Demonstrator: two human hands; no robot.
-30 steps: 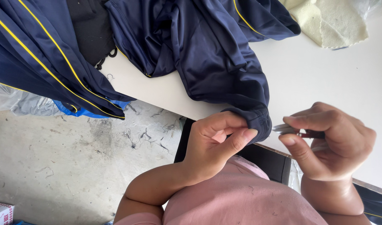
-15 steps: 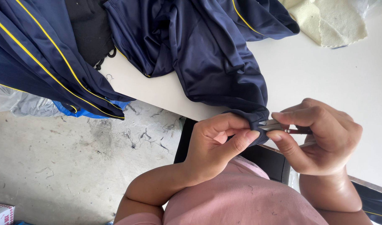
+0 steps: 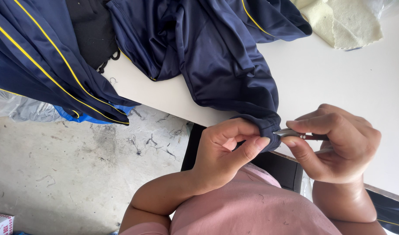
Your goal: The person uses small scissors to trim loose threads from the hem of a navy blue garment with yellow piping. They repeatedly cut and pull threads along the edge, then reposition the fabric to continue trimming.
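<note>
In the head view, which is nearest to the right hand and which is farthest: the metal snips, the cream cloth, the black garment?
From the right hand:
1. Metal snips, held in its fingers, tip at the navy cuff.
2. Cream cloth, at the table's far edge, above the hand.
3. Black garment, far to the left, between the navy jackets.

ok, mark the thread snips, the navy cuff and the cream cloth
thread snips (image 3: 291, 132), head view, metal blades by the right thumb
navy cuff (image 3: 267, 126), head view, ribbed edge above the left thumb
cream cloth (image 3: 339, 21), head view, middle
</note>
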